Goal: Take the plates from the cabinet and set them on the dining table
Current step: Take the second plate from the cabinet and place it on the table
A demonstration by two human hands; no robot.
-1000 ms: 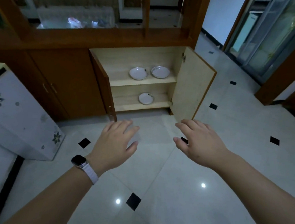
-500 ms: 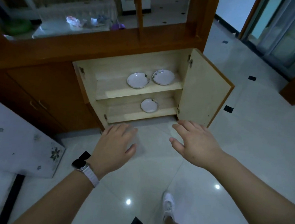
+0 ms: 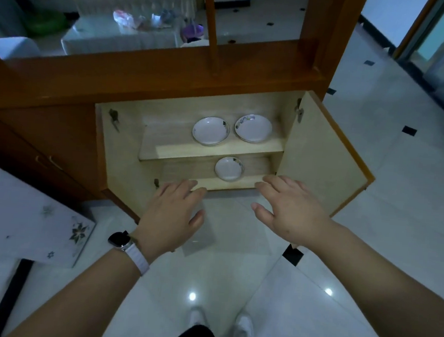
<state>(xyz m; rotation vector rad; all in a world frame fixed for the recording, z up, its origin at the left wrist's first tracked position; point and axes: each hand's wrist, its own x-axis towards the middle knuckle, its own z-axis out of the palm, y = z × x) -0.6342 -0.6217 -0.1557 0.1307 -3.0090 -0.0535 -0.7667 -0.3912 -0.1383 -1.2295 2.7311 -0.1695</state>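
A low wooden cabinet (image 3: 164,142) stands open in front of me, both doors swung out. On its upper shelf lie two white plates with a floral rim, one at the left (image 3: 211,130) and one at the right (image 3: 253,128). A smaller white plate (image 3: 229,168) rests on the bottom shelf. My left hand (image 3: 172,215), with a watch on the wrist, hovers palm down just before the cabinet's lower front edge, fingers apart and empty. My right hand (image 3: 289,208) is stretched out beside it near the right door, also empty with spread fingers.
The right door (image 3: 322,160) juts out over the glossy tiled floor (image 3: 370,233). A table with a white flowered cloth (image 3: 25,219) is at my left. Behind the cabinet's open frame is a glass table with small items (image 3: 136,28). My feet (image 3: 219,325) show below.
I have stepped closer to the cabinet and look down on it more steeply. Both hands have advanced from mid-floor to the cabinet's lower front edge, still empty.
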